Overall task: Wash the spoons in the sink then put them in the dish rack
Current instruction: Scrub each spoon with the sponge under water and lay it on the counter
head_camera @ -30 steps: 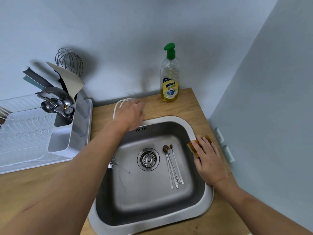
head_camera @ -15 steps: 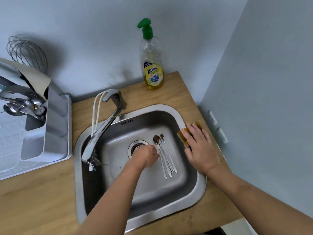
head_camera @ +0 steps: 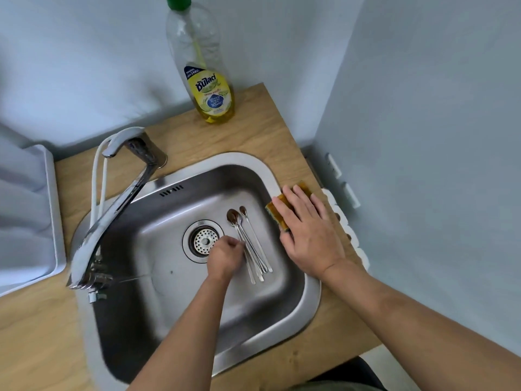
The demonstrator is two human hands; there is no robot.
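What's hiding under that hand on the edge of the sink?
A yellow sponge lies under the right hand, on the sink rim. Its two ends show past the fingers; the hand covers its middle.

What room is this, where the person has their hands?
Most likely a small kitchen: a steel sink with a faucet set in a wooden counter, a bottle of dish soap by the wall, and spoons waiting to be washed.
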